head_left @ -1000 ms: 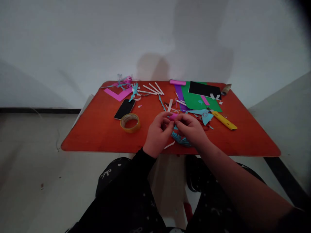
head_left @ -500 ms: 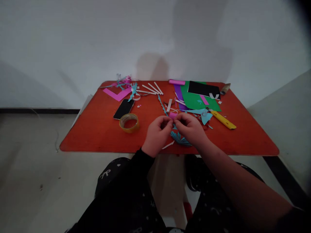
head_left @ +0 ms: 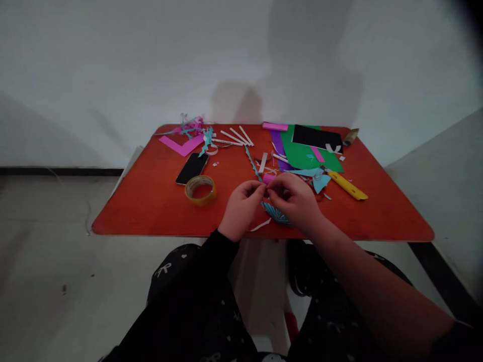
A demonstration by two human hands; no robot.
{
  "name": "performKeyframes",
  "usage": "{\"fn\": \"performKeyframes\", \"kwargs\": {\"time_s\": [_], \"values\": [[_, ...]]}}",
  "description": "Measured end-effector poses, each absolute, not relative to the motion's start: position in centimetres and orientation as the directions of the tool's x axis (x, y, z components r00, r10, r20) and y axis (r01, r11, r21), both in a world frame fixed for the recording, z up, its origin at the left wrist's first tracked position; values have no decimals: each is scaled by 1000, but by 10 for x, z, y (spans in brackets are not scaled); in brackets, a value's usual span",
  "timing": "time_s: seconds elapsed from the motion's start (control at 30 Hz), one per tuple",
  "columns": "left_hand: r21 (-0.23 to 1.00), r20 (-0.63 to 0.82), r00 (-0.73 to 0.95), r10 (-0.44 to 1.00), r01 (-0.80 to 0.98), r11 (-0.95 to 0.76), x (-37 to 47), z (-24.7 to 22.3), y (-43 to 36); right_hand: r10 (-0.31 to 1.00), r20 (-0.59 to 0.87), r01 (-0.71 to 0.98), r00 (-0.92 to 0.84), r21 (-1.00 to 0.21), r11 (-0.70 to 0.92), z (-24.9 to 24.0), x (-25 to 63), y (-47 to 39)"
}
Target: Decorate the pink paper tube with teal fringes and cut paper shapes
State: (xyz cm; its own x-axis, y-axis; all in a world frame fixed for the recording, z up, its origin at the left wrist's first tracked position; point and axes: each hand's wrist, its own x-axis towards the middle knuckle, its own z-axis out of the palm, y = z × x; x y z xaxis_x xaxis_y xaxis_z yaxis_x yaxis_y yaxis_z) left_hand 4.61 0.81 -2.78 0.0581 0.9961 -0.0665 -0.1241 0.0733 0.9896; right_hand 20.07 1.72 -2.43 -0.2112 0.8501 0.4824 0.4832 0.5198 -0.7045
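My left hand (head_left: 241, 208) and my right hand (head_left: 296, 201) meet fingertip to fingertip over the near middle of the red table (head_left: 151, 201). Both pinch a small pink paper piece (head_left: 268, 179), which shows just above the fingers. Under my right hand lies a blue pleated paper fan (head_left: 277, 213), partly hidden by it. A thin white paper strip (head_left: 260, 224) lies near the table's front edge below my hands.
A roll of tape (head_left: 201, 189) and a black phone (head_left: 192, 168) lie left of my hands. A yellow utility knife (head_left: 345, 185), green paper (head_left: 307, 153), black card (head_left: 317, 138) and blue scraps lie to the right. White paper sticks (head_left: 236, 137) and pink scraps (head_left: 181, 146) lie at the back.
My hands have drawn closer together and shifted slightly away from me; less of the pink piece shows between the fingers. The view has drifted a little.
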Motion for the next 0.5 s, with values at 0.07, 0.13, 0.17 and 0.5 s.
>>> {"fn": "performKeyframes", "kwargs": {"time_s": [0.07,0.13,0.17,0.5], "values": [[988,-78,55,995,-132,85,46,-28,8,850,484,507,-206,-691,516,-25,200,18],[985,-87,57,995,-144,95,46,-28,8,843,496,522,-210,-672,525,-25,200,19],[984,-93,56,994,-150,100,45,-29,8,835,505,526,-217,-661,536,-26,201,19],[968,-164,86,983,-180,177,45,-28,8,817,526,569,-236,-607,555,-29,206,22]]}}
